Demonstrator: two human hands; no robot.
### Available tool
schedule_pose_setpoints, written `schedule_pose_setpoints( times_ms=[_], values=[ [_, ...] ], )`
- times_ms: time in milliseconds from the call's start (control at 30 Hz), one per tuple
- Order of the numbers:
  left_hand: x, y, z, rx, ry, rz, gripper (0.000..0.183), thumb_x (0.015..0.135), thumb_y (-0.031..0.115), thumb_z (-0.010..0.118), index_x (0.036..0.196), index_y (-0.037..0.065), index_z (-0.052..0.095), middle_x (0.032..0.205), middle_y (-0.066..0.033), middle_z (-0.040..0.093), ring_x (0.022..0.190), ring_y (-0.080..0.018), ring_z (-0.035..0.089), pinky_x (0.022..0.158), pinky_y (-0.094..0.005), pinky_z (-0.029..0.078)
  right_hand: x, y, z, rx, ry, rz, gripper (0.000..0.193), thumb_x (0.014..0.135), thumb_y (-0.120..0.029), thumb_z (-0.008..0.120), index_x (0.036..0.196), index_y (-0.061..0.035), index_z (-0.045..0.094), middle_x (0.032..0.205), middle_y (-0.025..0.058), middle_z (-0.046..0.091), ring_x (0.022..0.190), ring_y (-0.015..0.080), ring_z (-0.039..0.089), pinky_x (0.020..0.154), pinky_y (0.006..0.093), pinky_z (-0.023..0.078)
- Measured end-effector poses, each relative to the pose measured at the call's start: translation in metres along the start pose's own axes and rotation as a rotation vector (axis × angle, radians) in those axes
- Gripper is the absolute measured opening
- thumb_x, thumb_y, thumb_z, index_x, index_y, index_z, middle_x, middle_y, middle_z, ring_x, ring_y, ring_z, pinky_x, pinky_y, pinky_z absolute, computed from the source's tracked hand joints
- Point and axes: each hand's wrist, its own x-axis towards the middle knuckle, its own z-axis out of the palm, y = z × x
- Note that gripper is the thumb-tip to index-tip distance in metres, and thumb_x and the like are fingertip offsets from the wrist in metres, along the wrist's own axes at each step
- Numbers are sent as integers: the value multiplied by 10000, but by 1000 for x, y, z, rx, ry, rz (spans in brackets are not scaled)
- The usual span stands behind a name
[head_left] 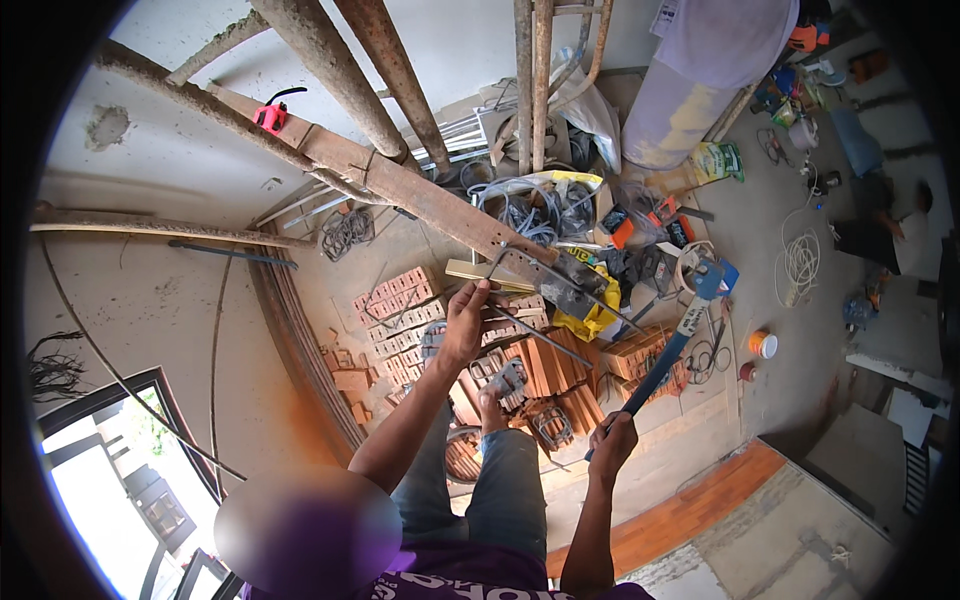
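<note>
My left hand (pixel 466 318) is closed on the bent end of a thin U-shaped steel rod (pixel 545 332). The rod's two legs point down to the right, by the end of a long wooden plank (pixel 435 207). A dark grey plate (pixel 580 287) covers that end of the plank. My right hand (pixel 613 440) grips the dark blue lower handle of a hammer (pixel 668 352), held up and to the right. Its blue head (pixel 715 279) is apart from the rod and the plank.
Stacked red hollow bricks (pixel 395 300) lie on the floor below. A pink-red tape measure (pixel 270 118) sits on the plank's far end, near rusty scaffold poles (pixel 335 75). Bags, cables and a yellow sack (pixel 590 318) crowd beyond. An orange-and-white bucket (pixel 763 344) stands right; a person (pixel 905 235) is far right.
</note>
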Motion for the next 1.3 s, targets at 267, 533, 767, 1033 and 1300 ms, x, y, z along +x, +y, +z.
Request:
schedule_pose_setpoints(
  times_ms=[267, 533, 767, 1033, 1300],
  values=[
    [-3, 9, 2, 72, -22, 4, 265, 1025, 319, 455, 1051, 75, 555, 758, -35, 587, 804, -186, 670, 705, -344, 592, -8, 20, 4, 3, -44, 32, 528, 960, -582, 461, 769, -90, 436, 522, -29, 324, 413, 72, 314, 408, 234, 266],
    [-22, 40, 27, 227, -80, 184, 283, 1043, 313, 410, 1052, 50, 515, 768, -72, 614, 798, -184, 674, 712, -326, 601, -8, 20, 1, -17, -43, 42, 517, 968, -563, 451, 762, -89, 432, 528, -27, 328, 415, 71, 311, 407, 236, 267],
    [-18, 35, 17, 114, -46, 140, 275, 1044, 315, 404, 1033, 57, 499, 766, -82, 621, 750, -191, 678, 675, -323, 606, -7, 21, 6, 8, -41, 49, 511, 975, -553, 449, 766, -87, 432, 530, -25, 324, 416, 72, 310, 409, 238, 263],
    [5, 11, -1, 43, -1, 88, 265, 1040, 315, 420, 1031, 60, 490, 734, -78, 592, 740, -208, 673, 665, -334, 601, -4, 21, -6, -42, -69, -43, 540, 960, -581, 458, 780, -72, 450, 545, -2, 375, 443, 93, 358, 430, 254, 295],
    [12, 13, 0, 119, 47, 65, 279, 1029, 340, 444, 995, 69, 505, 713, -60, 591, 694, -178, 668, 605, -290, 590, 37, -23, -28, -63, -107, -184, 504, 949, -540, 517, 843, -47, 528, 650, -1, 452, 572, 89, 428, 529, 240, 341]
  ],
)
